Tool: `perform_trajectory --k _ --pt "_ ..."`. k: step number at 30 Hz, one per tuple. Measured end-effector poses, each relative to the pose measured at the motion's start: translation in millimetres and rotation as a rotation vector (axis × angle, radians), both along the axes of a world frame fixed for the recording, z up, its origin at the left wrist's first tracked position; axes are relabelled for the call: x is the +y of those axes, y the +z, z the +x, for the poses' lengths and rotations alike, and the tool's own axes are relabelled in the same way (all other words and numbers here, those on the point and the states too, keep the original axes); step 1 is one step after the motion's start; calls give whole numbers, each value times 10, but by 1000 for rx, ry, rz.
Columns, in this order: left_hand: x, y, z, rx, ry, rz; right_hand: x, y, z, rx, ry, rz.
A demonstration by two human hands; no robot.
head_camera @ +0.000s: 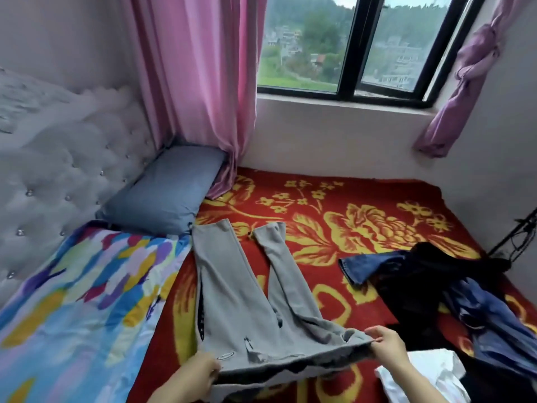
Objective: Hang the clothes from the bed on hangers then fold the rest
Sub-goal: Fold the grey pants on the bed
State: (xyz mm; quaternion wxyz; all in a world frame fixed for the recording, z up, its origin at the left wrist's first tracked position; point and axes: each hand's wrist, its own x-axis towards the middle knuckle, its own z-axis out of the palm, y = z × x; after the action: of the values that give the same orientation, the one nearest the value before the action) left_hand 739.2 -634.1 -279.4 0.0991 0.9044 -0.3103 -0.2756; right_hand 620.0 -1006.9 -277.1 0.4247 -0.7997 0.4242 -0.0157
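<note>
The grey trousers (232,301) are laid flat on the bed (334,199), waistband nearest the person and both legs running away toward the pillow (165,187) — the long axis thus lies straight ahead of the grip, leaning slightly left. The waistband is held at its two ends. The left hand (200,373) pinches the left corner with fingers curled over the hem; the right hand (386,349) grips the right corner between thumb and fingers. Between the hands the band is raised a little off the bed, while the legs rest on it, parted in a narrow V and not yet brought together. A lengthwise fold is judged to be in hand — one corner would be carried across to the other. Neither hand is the nearer, both being at the band. A dark pile (436,286) of clothes is noted to the right, well apart from the trousers, and a white garment (427,370) just beside the right hand; both are judged to await handling
</note>
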Motion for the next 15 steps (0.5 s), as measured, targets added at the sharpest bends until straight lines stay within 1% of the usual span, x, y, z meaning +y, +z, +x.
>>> perform_trajectory --k 2,4,8,11,13,15 --pt "60 -136 -173 19 47 -59 64 -134 -173 28 -3 22" --pt "132 -241 -283 27 117 -72 146 -223 -283 48 17 0" --pt "258 -448 -509 58 297 -123 357 -327 -476 140 139 -83" --pt "362 -692 -757 202 481 -250 509 -389 -669 209 182 -139" --pt "437 -857 -918 290 502 -279 594 -463 -830 256 189 -168" --pt "496 -1017 -1041 326 491 -297 650 -535 -996 289 256 -187"
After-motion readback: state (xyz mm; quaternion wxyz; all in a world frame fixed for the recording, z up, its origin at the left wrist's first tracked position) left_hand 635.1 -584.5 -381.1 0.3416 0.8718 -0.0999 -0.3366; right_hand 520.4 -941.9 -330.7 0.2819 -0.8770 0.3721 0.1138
